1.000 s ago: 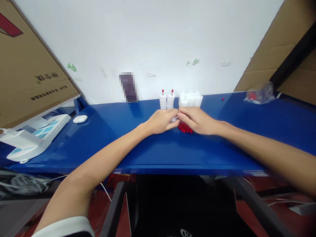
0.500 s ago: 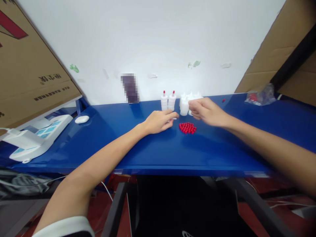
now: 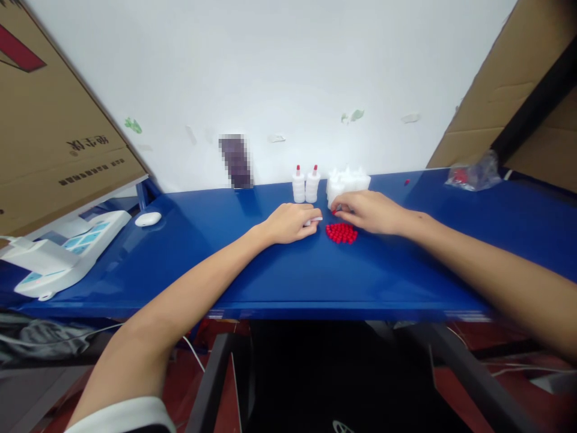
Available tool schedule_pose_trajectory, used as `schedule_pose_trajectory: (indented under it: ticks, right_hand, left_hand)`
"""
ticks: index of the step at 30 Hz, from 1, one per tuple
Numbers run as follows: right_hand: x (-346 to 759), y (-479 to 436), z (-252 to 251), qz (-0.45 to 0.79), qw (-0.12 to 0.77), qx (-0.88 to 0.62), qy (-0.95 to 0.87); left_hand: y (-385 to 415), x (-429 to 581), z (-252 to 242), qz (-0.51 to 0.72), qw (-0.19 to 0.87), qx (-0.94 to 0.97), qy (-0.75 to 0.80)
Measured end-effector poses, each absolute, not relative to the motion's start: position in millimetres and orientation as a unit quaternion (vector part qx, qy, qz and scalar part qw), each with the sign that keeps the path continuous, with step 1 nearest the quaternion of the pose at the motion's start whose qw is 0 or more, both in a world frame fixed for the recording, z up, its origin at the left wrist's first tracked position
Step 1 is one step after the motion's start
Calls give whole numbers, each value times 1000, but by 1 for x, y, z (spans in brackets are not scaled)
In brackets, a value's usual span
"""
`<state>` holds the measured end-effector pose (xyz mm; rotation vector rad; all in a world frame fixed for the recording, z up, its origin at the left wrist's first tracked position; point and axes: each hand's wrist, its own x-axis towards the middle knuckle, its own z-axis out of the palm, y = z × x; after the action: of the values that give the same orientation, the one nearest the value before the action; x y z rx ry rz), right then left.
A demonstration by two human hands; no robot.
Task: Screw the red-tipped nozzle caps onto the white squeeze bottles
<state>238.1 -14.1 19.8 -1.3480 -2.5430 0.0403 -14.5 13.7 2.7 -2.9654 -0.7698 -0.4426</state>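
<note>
Caps of bright red plastic, small and cylindrical (image 3: 341,233), lie massed in one close cluster near the middle of a glossy blue tabletop (image 3: 288,279), between its front and back edges. Just behind the cluster, a person's bare right hand (image 3: 372,211) pinches a single red plastic cap (image 3: 334,211) between thumb and fingertips. The bare left hand (image 3: 291,222), resting to the left of the cluster, is curled around a small white plastic piece (image 3: 314,221); the fingers cover most of it, and its full shape cannot be told. Two slim white plastic bottles with red-tipped nozzles (image 3: 305,187) stand upright side by side near the back edge. Just to their right is a tight group of white plastic bottles with pale tips (image 3: 347,180), partly hidden by the right hand. A lone red piece (image 3: 406,181) lies farther right along the back edge, and a crumpled clear plastic bag with red contents (image 3: 473,174) sits near the back right corner. Toward the left edge are a smooth white rounded case (image 3: 148,219) and a white power strip with blue panels (image 3: 97,231).
</note>
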Motion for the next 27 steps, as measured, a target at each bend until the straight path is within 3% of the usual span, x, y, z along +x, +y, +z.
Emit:
schedule_pose_trajectory:
  ticks: [10,27]
  right_hand:
    - [236,-12,20,-50,92,-435,-894]
    - [240,-13,18,-30,82,-456,-886]
  left_hand:
    - [14,-13,3,-138,34,-956,-256]
    - [9,-8,1,-173,-28,-952,-251]
